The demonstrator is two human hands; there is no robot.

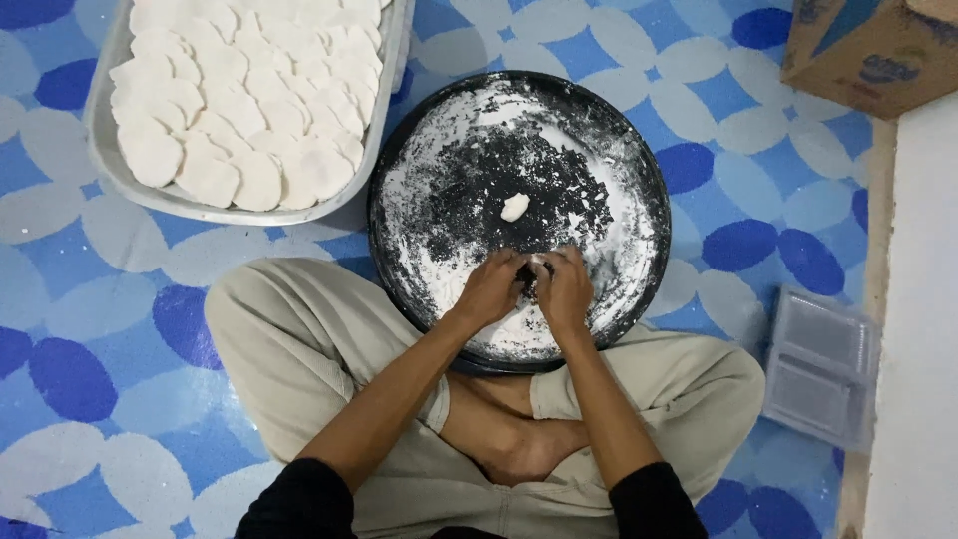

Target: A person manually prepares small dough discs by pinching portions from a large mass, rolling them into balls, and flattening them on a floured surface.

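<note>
Landmark: round black pan [639,190], dusted with white flour, on the floor in front of the seated person's crossed legs.
Left hand [491,289]: at the near part of the pan, fingers curled in on a small white dough piece [540,262], pinching it together with the other hand.
Right hand [565,291]: touching the left hand, fingertips closed on the same dough piece; only a sliver of the dough shows between the two hands.
Second dough lump [515,207]: lies loose near the pan's centre, apart from both hands.
Handling, judged: the dough looks soft, light and easily dented; the flour coat likely keeps it from sticking. Best held by its edges with fingertips, light pressure, or it would probably deform or tear.
Grey tray [100,150]: beyond the pan and to its left, nearly touching its rim; packed with flat white dough discs [249,100] in overlapping rows.
Cardboard box [873,50]: beyond the pan to the right, brown with a blue printed patch, partly out of view.
Clear plastic container [823,364]: to the pan's right, near a white wall edge; rectangular, ribbed.
Floor covering [90,299]: blue with pale rounded shapes, under everything.
</note>
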